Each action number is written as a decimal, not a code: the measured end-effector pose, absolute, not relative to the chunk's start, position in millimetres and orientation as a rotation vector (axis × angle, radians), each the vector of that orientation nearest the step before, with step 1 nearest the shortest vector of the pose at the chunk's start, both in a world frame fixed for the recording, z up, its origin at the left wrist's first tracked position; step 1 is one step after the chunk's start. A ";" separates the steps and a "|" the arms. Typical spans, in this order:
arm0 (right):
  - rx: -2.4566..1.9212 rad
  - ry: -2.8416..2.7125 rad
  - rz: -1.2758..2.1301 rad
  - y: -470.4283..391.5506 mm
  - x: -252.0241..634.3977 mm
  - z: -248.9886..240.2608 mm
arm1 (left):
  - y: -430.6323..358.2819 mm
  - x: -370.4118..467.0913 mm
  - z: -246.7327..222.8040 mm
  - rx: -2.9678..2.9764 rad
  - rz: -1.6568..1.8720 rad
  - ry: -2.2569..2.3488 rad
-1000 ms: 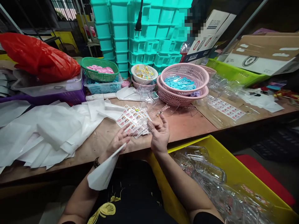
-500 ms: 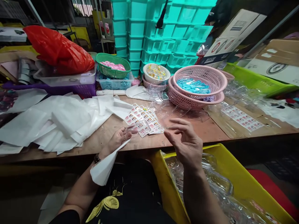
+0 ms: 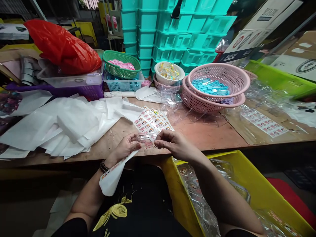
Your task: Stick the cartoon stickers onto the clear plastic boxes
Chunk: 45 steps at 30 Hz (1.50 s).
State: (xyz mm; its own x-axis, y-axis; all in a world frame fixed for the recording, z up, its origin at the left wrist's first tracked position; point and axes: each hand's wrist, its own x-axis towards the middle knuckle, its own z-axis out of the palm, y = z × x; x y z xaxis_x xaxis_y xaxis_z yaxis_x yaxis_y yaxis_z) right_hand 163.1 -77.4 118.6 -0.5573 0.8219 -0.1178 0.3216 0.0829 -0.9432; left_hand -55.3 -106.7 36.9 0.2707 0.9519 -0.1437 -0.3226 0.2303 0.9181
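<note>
My left hand (image 3: 128, 146) is closed on the left end of a clear plastic case (image 3: 145, 136), held above the table's front edge. A curled sticker sheet (image 3: 112, 179), mostly showing its white back, hangs from the same hand over my wrist. My right hand (image 3: 170, 143) has its thumb and fingers pinched at the right end of the case. A reddish-pink printed sticker (image 3: 148, 144) shows at the case between both hands; whether it is fully stuck down I cannot tell. Just behind lie fanned sticker sheets (image 3: 154, 120).
White backing papers (image 3: 74, 121) are heaped at left. Pink baskets (image 3: 214, 103) with blue pieces, a white bowl (image 3: 160, 77) and a green basket (image 3: 120, 70) stand behind. A yellow bin (image 3: 249, 171) of clear cases is below right. Another sticker sheet (image 3: 264, 123) lies at right.
My right hand has moved left and down, and its spread fingers have closed at the case's right end. The pink sticker now shows there. The view has shifted slightly.
</note>
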 end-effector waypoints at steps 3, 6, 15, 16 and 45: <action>-1.190 -1.982 1.446 -76.7 160.8 119.8 | -106.0 -56.2 33.7 0.905 1.041 0.865; -1.228 -2.035 1.400 -75.1 159.8 119.0 | -105.3 -57.2 30.2 0.900 1.041 0.879; -1.237 -2.078 1.351 -72.9 157.3 118.0 | -104.6 -57.9 28.5 0.900 1.048 0.904; -1.240 -2.084 1.346 -72.8 157.2 117.5 | -104.5 -58.1 28.0 0.896 1.048 0.901; -2.215 -1.640 0.430 -171.1 300.4 62.6 | -104.6 -47.7 44.9 1.163 1.182 1.338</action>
